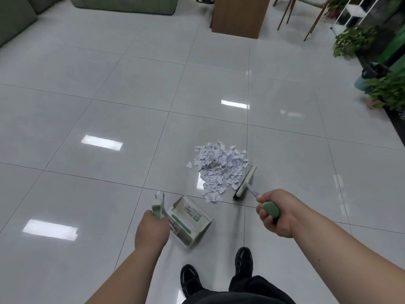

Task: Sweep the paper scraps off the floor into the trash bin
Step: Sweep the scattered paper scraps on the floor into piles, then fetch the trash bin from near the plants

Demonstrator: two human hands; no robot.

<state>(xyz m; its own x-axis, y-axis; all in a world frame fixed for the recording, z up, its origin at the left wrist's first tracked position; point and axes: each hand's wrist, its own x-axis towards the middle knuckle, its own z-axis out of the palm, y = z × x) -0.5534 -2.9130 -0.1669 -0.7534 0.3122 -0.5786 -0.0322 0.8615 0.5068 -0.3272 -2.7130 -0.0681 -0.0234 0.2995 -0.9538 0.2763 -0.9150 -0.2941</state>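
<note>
A heap of white paper scraps (219, 170) lies on the glossy grey tiled floor (109, 106). My right hand (276, 212) grips the green handle of a broom (245, 181), whose head rests on the floor against the heap's right side. My left hand (152, 229) grips the handle of a pale green dustpan (189, 219). The pan sits on the floor just near-left of the heap, its mouth turned toward the scraps. One stray scrap (189, 165) lies at the heap's left. No trash bin is in view.
My black shoes (243, 263) stand close behind the dustpan. A wooden cabinet (238, 16) and chair legs (315, 20) are at the back. Potted plants (355, 40) line the right edge; a green sofa (122, 3) sits at the back left.
</note>
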